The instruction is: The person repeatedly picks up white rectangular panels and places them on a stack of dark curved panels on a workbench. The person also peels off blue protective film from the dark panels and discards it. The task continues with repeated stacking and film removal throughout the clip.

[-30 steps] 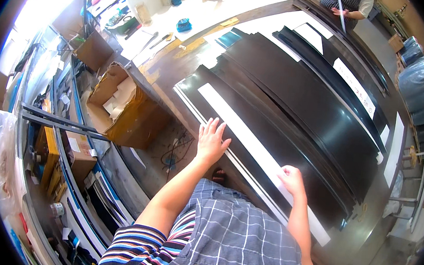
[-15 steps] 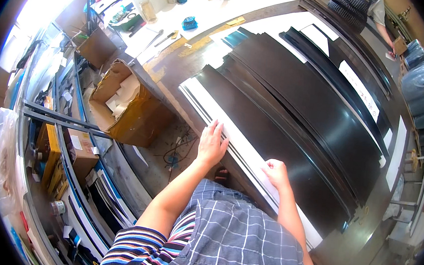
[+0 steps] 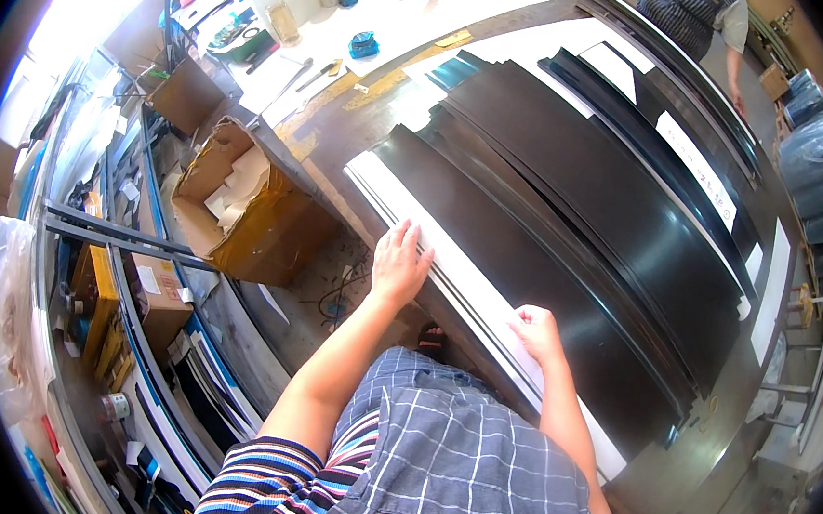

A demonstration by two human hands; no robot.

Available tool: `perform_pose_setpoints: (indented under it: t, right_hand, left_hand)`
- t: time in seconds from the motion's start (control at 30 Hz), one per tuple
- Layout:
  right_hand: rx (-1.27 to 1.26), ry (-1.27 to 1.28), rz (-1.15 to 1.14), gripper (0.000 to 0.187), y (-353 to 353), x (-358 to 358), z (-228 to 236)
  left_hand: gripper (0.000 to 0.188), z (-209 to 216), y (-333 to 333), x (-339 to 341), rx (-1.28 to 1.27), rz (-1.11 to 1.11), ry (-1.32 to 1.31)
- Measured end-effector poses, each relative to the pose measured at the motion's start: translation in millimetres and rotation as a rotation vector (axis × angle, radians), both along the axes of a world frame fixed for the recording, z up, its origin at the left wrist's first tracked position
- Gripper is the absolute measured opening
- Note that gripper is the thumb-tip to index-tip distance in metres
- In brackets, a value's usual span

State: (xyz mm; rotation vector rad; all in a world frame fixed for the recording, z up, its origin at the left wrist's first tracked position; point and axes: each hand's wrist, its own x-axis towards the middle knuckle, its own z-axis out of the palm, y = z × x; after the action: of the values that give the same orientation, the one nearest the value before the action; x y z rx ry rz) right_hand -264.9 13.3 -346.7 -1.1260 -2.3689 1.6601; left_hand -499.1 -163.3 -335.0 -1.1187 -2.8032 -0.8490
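Note:
Long white strips point(image 3: 468, 279) lie in a low stack along the near edge of the table, running from upper left to lower right. My left hand point(image 3: 401, 264) rests on their near edge, its fingers stretched out and laid against the strips. Farther right along the same stack, my right hand point(image 3: 536, 334) has its fingers curled, gripping the top white strip at its far edge. Just beyond the strips lies a wide dark panel point(image 3: 516, 275), with several more glossy dark panels point(image 3: 609, 205) layered behind it.
Left of the table stands an open cardboard box point(image 3: 278, 232) with pale scraps inside. A rack point(image 3: 131, 254) of long strips and cartons fills the left side. Tools and a blue roll point(image 3: 363, 44) lie on the white far surface. A co-worker point(image 3: 686, 18) stands at the far right.
My left hand has slid slightly up and left along the strips. My right hand stays at nearly the same spot. The co-worker's arm has shifted.

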Motion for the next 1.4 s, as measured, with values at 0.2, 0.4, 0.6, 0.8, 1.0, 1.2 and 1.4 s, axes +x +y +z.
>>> perform_pose_setpoints:
  t: [0.2, 0.4, 0.6, 0.8, 1.0, 1.2, 1.4]
  right_hand:
    - [-0.004, -0.002, 0.0, 0.021, -0.2, 0.1, 0.9]
    - [-0.006, -0.038, -0.008, 0.02, -0.7, -0.5, 1.3]
    - [0.033, -0.069, -0.004, 0.02, -2.4, -3.4, 11.1]
    - [-0.043, -0.074, 0.031, 0.034, 7.7, 19.9, 10.5]
    - [-0.041, -0.443, 0.099, 0.03, 30.6, 112.4, 48.0]
    - [0.073, -0.514, 0.008, 0.031, 23.5, 131.4, 47.9]
    - [0.069, -0.61, 0.006, 0.031, 22.3, 121.4, 63.8]
  left_hand:
    - [0.051, 1.1, -1.0, -19.4, -0.011, 0.012, 0.053]
    - [0.046, -0.3, -2.1, -50.4, -0.068, 0.011, 0.144]
    - [0.034, -0.6, -4.6, -81.0, -0.103, 0.015, 0.134]
    - [0.027, 1.8, -1.0, -96.2, -0.125, -0.027, 0.063]
    - [0.036, 13.7, 6.1, -91.2, -0.233, -0.007, 0.038]
    - [0.053, 24.9, 9.1, -82.9, -0.342, -0.01, 0.081]
    - [0.056, 24.7, 14.2, -81.3, -0.39, -0.005, 0.068]
